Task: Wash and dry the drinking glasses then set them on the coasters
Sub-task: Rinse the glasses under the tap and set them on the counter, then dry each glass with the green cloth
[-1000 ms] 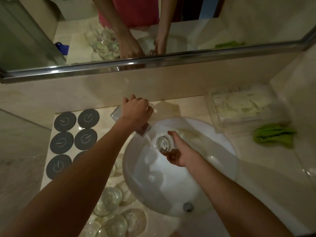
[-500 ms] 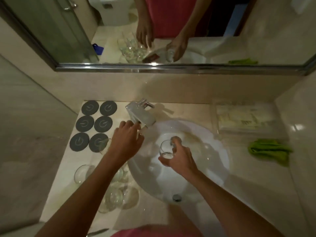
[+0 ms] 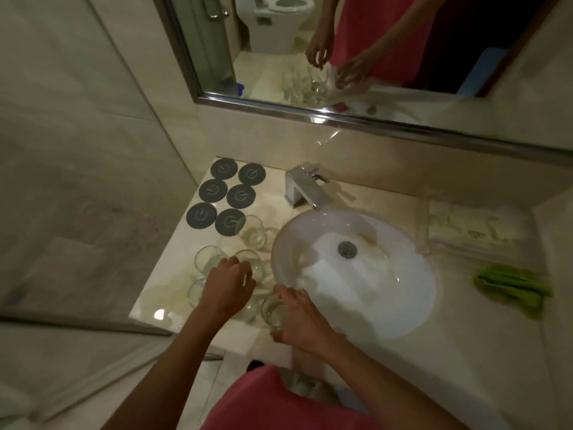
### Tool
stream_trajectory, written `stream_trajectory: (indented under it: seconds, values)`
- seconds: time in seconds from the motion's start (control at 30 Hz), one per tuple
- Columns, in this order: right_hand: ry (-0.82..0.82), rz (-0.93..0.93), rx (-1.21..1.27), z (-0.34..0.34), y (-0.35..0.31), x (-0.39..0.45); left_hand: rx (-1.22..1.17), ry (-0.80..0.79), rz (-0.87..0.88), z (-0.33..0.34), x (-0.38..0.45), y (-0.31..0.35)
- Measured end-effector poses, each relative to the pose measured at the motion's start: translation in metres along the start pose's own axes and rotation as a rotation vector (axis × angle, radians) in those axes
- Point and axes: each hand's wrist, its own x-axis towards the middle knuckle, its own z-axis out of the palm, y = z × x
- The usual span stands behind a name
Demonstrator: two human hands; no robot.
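Several clear drinking glasses (image 3: 251,231) stand clustered on the beige counter left of the white basin (image 3: 409,293). My right hand (image 3: 305,318) grips one glass (image 3: 273,310) by its side, low at the basin's near-left rim, beside the cluster. Over that cluster hovers my left hand (image 3: 228,287), fingers spread and curled, fingertips at the rim of a glass (image 3: 252,259); I cannot see it gripping anything. Several dark round coasters (image 3: 214,190) lie in two rows at the counter's back left, all bare.
A chrome faucet (image 3: 305,187) stands behind the basin, no water running. A green cloth (image 3: 511,288) lies on the counter at the right, with a clear tray of packets (image 3: 465,228) behind it. A mirror (image 3: 372,51) spans the wall; a glass partition bounds the counter's left.
My left hand left the faucet and moved down to the glass cluster. My right hand carried the glass out of the basin to its near-left rim. The water stream has stopped.
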Motion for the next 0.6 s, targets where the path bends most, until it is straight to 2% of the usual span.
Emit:
stream_trajectory:
  seconds: [0.4,0.6]
  values:
    - [0.034,0.131,-0.075,0.034,-0.018,0.007,-0.069,-0.07,0.085,0.003,-0.011,-0.038]
    - [-0.016,0.195,0.022,0.014,-0.018,-0.005,-0.077,-0.125,0.203,0.012,0.008,-0.019]
